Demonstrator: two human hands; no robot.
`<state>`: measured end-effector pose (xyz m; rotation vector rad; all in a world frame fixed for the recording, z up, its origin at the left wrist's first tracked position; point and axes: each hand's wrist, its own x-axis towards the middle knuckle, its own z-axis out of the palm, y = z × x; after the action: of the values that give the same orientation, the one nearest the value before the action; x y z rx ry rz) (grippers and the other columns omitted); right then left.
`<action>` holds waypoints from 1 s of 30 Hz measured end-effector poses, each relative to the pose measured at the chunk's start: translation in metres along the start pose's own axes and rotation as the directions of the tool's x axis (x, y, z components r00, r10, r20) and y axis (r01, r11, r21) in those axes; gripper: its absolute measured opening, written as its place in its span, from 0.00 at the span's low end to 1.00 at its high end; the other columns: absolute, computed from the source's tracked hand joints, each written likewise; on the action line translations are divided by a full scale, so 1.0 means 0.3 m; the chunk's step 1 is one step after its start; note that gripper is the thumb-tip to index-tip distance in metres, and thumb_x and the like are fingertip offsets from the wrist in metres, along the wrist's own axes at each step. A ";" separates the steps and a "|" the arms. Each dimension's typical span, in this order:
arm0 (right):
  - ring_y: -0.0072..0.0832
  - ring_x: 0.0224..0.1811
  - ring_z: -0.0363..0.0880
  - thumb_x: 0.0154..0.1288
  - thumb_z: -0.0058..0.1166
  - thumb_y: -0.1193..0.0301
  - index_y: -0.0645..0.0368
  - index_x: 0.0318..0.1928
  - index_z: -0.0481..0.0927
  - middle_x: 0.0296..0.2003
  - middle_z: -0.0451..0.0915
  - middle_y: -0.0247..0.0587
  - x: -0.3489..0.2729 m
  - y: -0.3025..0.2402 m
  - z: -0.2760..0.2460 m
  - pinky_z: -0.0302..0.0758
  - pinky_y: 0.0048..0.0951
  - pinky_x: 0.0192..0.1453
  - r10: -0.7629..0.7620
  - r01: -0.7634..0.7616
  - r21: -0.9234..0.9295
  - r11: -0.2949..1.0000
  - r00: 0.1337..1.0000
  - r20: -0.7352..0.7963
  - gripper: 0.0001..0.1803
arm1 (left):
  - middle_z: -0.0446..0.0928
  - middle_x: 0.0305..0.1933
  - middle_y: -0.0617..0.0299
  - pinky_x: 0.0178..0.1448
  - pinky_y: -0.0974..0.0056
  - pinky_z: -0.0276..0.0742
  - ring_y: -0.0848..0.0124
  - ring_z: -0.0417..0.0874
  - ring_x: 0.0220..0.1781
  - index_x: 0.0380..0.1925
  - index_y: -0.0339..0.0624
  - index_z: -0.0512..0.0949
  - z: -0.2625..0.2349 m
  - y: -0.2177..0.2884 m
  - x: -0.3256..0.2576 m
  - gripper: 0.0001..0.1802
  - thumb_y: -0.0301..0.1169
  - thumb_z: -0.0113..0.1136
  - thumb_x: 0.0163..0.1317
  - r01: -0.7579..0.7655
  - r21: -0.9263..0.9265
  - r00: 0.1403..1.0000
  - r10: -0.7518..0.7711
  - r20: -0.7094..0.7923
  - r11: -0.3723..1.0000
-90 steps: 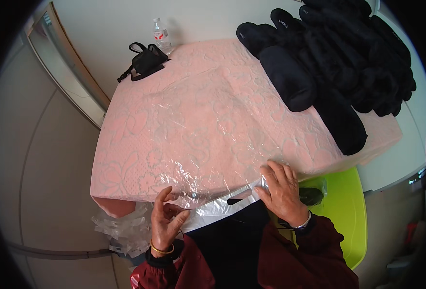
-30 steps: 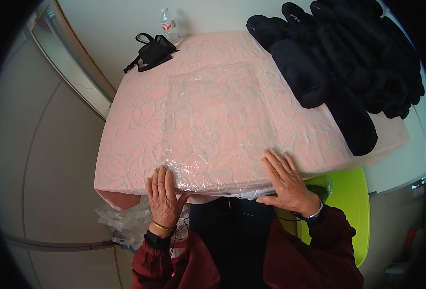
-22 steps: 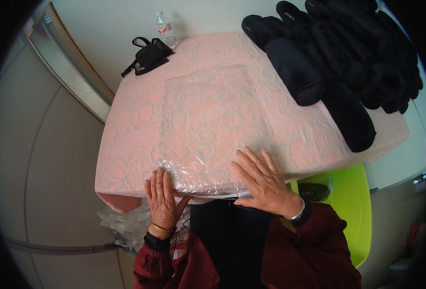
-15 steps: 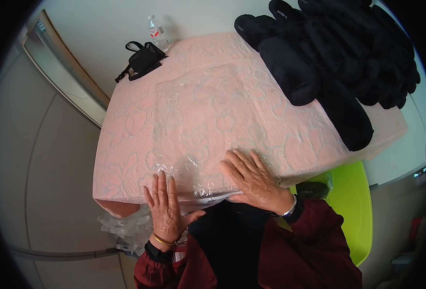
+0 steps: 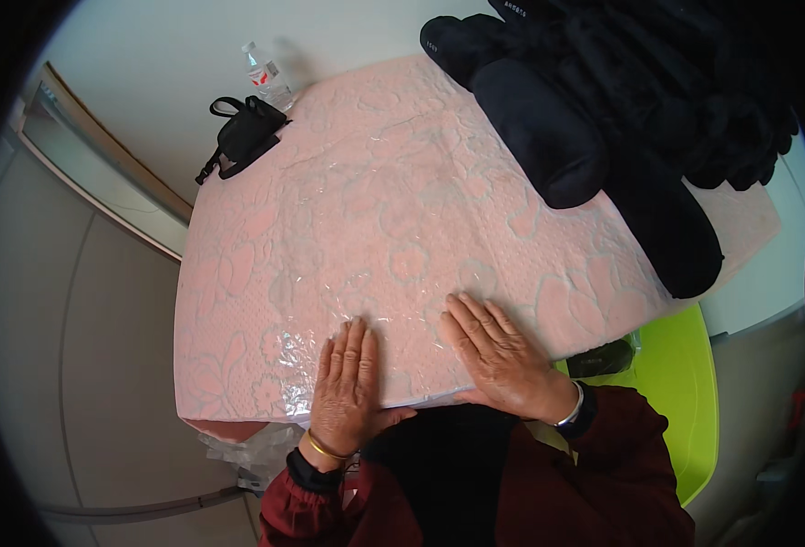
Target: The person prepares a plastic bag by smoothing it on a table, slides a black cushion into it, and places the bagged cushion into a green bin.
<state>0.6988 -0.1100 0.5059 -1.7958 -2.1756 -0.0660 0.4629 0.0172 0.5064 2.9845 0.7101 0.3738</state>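
A clear plastic bag lies spread flat on the pink patterned cloth that covers the table. On the near part of this film rests my left hand, palm down, its fingers stretched forward and the thumb out to the side. My right hand lies flat at the film's near right, fingers straight and a little apart. Neither hand grips anything. Light glints off wrinkles in the film beside my left hand.
A heap of dark navy plush-like pieces fills the far right. At the far left stand a black pouch and a clear bottle. A lime-green bin is below the table's right edge; crumpled clear plastic hangs at the lower left.
My left hand has slid right and come to lie flatter on the film. My right hand has shifted slightly right. The whole view has tilted a little.
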 end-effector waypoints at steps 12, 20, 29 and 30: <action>0.50 0.81 0.51 0.43 0.75 0.44 0.72 0.73 0.59 0.76 0.56 0.60 -0.006 0.022 0.002 0.44 0.51 0.84 0.035 -0.035 -0.017 0.999 0.999 0.020 0.65 | 0.58 0.76 0.33 0.81 0.41 0.49 0.42 0.58 0.79 0.70 0.22 0.59 -0.066 -0.168 -0.112 0.73 0.78 0.62 0.41 0.167 0.179 0.983 -0.177 0.040 0.970; 0.49 0.82 0.45 0.45 0.75 0.44 0.67 0.75 0.57 0.78 0.52 0.54 -0.006 0.004 0.018 0.39 0.59 0.83 0.093 -0.093 -0.016 0.996 0.996 -0.005 0.65 | 0.59 0.76 0.34 0.81 0.41 0.49 0.41 0.58 0.79 0.71 0.24 0.58 -0.037 -0.190 -0.134 0.76 0.82 0.60 0.38 0.143 0.187 0.990 -0.143 -0.013 0.972; 0.48 0.82 0.45 0.44 0.77 0.48 0.66 0.76 0.53 0.78 0.51 0.52 -0.033 -0.005 0.021 0.41 0.60 0.82 0.097 -0.096 -0.075 0.993 0.995 0.012 0.66 | 0.57 0.78 0.39 0.81 0.42 0.49 0.43 0.55 0.80 0.73 0.29 0.58 -0.001 -0.192 -0.148 0.76 0.77 0.67 0.33 0.179 0.103 0.980 -0.168 -0.105 0.978; 0.48 0.82 0.45 0.44 0.77 0.48 0.66 0.76 0.53 0.78 0.51 0.52 -0.028 -0.006 0.027 0.41 0.60 0.82 0.092 -0.090 -0.078 0.993 0.996 0.015 0.66 | 0.57 0.78 0.39 0.81 0.42 0.49 0.43 0.56 0.80 0.73 0.29 0.59 0.010 -0.201 -0.151 0.76 0.77 0.67 0.33 0.175 0.104 0.980 -0.163 -0.116 0.979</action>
<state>0.6968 -0.1165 0.4963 -1.9432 -2.1275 -0.1149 0.3981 0.0507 0.4872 2.9962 1.0217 0.5016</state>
